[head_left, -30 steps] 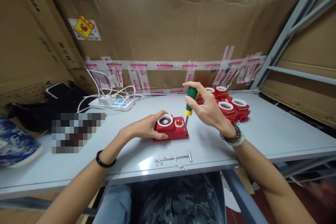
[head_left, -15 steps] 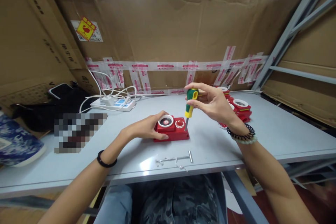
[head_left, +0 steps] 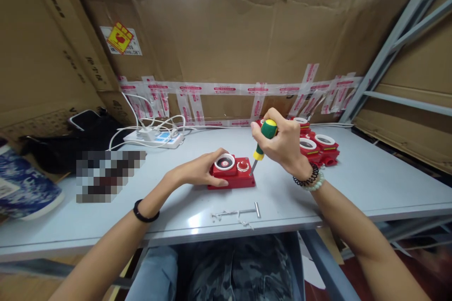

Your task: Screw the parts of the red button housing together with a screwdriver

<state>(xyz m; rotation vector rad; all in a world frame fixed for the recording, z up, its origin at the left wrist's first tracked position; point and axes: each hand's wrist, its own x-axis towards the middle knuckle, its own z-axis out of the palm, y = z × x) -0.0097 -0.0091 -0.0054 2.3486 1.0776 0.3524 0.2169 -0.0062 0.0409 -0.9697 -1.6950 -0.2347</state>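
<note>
My left hand (head_left: 205,169) grips the left end of a red box (head_left: 235,181) that lies on the table. The box carries a white ring around a dark disc, and beside it a red knob (head_left: 243,165). In my right hand (head_left: 282,143) is a screwdriver (head_left: 264,138) with a green and yellow handle, held tilted with the fingers wrapped round it. Its shaft points down at the box's right end, near a corner screw; whether the tip sits in the screw I cannot tell.
In front of the box lies a T-shaped metal tool (head_left: 243,210) among white scraps. Several similar red boxes (head_left: 323,150) are grouped at the right. A power strip (head_left: 155,138) with white cables stands back left, near a blue-and-white patterned object (head_left: 28,188). Cardboard (head_left: 219,33) walls the table's rear.
My right hand has shifted its grip round the screwdriver handle, from fingertips to a fuller wrap. The screwdriver leans further to the right now. My left hand stays on the red box.
</note>
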